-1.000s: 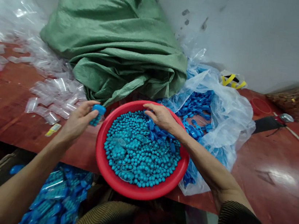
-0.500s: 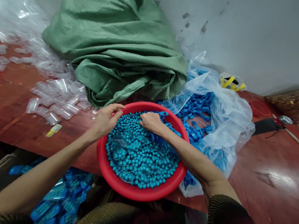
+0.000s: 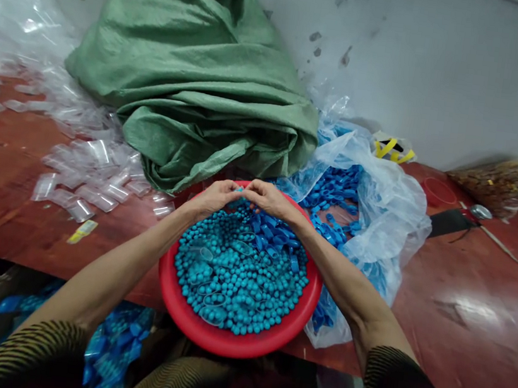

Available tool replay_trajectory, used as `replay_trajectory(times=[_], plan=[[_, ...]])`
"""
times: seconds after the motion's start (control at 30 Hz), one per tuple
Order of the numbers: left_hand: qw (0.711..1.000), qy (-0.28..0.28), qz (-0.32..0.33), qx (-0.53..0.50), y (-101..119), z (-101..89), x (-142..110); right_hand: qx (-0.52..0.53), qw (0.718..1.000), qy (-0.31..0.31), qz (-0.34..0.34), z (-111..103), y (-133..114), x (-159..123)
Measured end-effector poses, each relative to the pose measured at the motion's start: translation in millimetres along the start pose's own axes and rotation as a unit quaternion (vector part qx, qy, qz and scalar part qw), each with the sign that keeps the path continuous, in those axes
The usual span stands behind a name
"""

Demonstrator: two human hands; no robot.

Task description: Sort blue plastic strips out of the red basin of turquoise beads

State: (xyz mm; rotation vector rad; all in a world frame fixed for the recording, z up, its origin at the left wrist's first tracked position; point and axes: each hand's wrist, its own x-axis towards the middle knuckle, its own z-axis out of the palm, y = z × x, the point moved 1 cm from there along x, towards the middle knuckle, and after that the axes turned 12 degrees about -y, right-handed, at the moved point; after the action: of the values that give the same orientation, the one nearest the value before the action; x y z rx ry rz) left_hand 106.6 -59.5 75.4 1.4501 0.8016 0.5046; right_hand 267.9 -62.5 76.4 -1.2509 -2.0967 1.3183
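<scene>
A red plastic basin [image 3: 232, 346] is full of turquoise beads [image 3: 246, 294], with a few clear plastic sleeves lying among them. Small blue plastic caps [image 3: 277, 238] are heaped on the beads at the far right inside. My left hand [image 3: 215, 198] and my right hand [image 3: 268, 199] meet above the basin's far side, fingertips pinched together. A bit of turquoise shows between them, but the fingers cover most of whatever they hold.
Clear plastic sleeves [image 3: 97, 188] lie piled on the red table [image 3: 449, 346] at left. Behind the basin slumps a green woven sack [image 3: 206, 85]. An opened plastic bag [image 3: 391, 205] of blue parts lies at right. Finished-looking blue pieces [image 3: 117, 347] fill a space below the table edge.
My right hand has lifted from the beads and blue caps and come to my left hand. Both now touch over the basin's far side, and the blue caps show more fully.
</scene>
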Motion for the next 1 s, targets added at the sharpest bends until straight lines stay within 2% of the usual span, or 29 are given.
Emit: replay_trajectory(times=[0.1,0.2,0.27,0.33,0.37,0.43,0.53,0.63,0.87,0.93,1.0], plan=[[0.999,0.002,-0.032,0.016,-5,0.0,-3,-0.049,0.997,-0.063,0.002,2,1,-4],[0.997,0.044,-0.058,0.028,-6,-3.6,-9,-0.198,0.979,-0.050,0.015,-7,-6,-16],[0.996,0.063,-0.069,0.009,-5,-6.6,-16,-0.322,0.943,-0.018,0.082,-16,-12,-22],[0.996,0.054,-0.066,-0.023,-4,-8.3,-22,-0.411,0.898,0.014,0.159,-19,-18,-24],[0.996,0.048,-0.062,-0.038,-3,-8.6,-25,-0.437,0.881,0.020,0.181,-17,-20,-22],[0.996,0.043,-0.056,-0.059,-3,-8.4,-28,-0.464,0.866,0.015,0.183,-5,-21,-14],[0.994,0.048,-0.055,-0.076,-7,-7.7,-29,-0.480,0.862,0.005,0.162,19,-14,0],[0.994,0.034,-0.058,-0.084,-13,-8.0,-29,-0.485,0.862,0.016,0.149,31,-7,4],[0.996,0.025,-0.036,-0.083,-11,-0.9,-32,-0.438,0.895,0.034,0.080,23,-21,-18],[0.995,0.027,-0.030,-0.091,-9,2.4,-32,-0.432,0.900,0.047,0.028,24,-24,-21],[0.993,0.030,-0.024,-0.109,-9,4.5,-31,-0.382,0.921,0.055,-0.048,26,-22,-23]])
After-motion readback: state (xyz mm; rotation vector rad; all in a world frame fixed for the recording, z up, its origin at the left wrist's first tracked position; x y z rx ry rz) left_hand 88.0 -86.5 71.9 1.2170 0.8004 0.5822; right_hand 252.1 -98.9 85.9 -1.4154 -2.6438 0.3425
